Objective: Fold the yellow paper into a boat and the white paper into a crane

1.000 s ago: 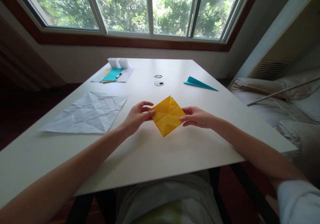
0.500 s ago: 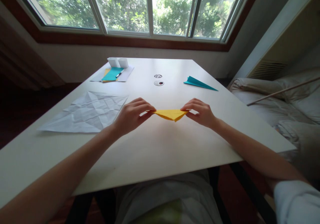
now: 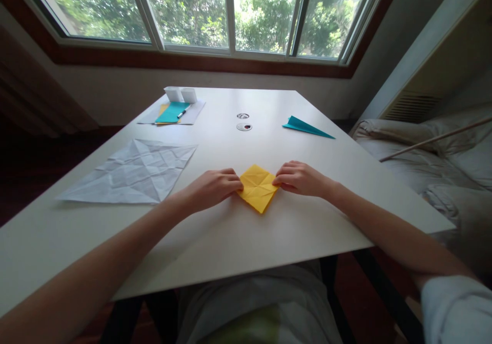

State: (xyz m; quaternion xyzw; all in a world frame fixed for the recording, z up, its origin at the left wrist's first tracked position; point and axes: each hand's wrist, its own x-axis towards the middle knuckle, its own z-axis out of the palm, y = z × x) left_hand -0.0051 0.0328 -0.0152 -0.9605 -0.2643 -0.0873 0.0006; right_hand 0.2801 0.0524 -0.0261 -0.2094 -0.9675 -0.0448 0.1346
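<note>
One yellow paper (image 3: 258,187), earlier held aloft, now lies flat on the table (image 3: 238,241), left hand (image 3: 215,187) and right hand (image 3: 298,178) curled, fingertips pressing its side corners.

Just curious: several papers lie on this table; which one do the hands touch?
The yellow folded paper, between left hand and right hand; white and teal papers lie untouched.

— What's under your fingers there?
— Your yellow paper (image 3: 258,187) looks matt and creased. The table (image 3: 246,241) beneath looks smooth, white, faintly sheened.
— And at the left of the frame?
— Your white sheet (image 3: 132,172): thin, crumpled paper.
</note>
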